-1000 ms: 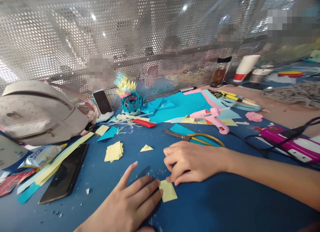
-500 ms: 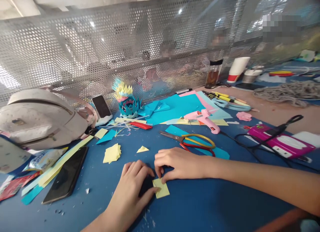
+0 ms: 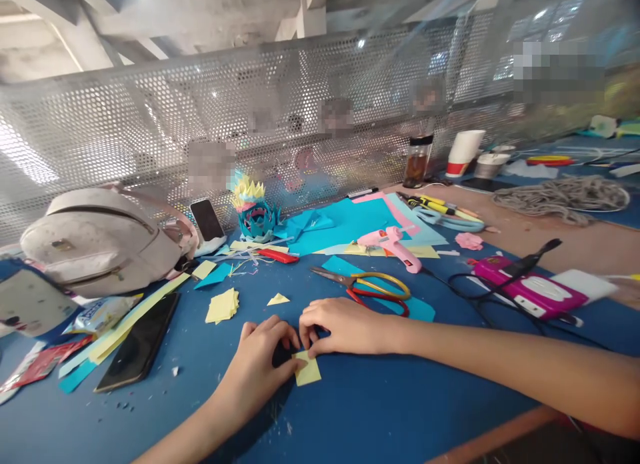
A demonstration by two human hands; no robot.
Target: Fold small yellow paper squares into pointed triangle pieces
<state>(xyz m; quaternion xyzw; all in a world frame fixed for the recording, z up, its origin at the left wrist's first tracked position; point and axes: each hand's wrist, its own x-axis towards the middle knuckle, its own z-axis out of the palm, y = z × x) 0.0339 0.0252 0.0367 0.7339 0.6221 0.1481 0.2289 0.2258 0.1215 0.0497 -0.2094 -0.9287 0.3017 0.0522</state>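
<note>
A small yellow paper square (image 3: 309, 372) lies on the blue tabletop between my hands. My left hand (image 3: 263, 354) has its thumb on the paper's left edge, with the fingers curled behind it. At the upper edge, the bent fingers and thumb of my right hand (image 3: 345, 325) close on the same square. The fingertips partly hide its top corner. Just beyond my hands is a folded yellow paper triangle (image 3: 279, 299). A stack of yellow paper squares (image 3: 223, 306) sits to its left. Scissors with red and yellow handles (image 3: 367, 283) rest behind my right hand.
Behind the scissors lies a pink glue gun (image 3: 395, 244), its cord running right to a magenta power strip (image 3: 530, 285). A red cutter (image 3: 278, 255) and a folded-paper model (image 3: 257, 217) are farther back. On the left are a black phone (image 3: 140, 344) and a backpack (image 3: 110, 241).
The camera view has tilted up, shifting the scene. Both hands stay on the yellow paper square, their grip nearly the same.
</note>
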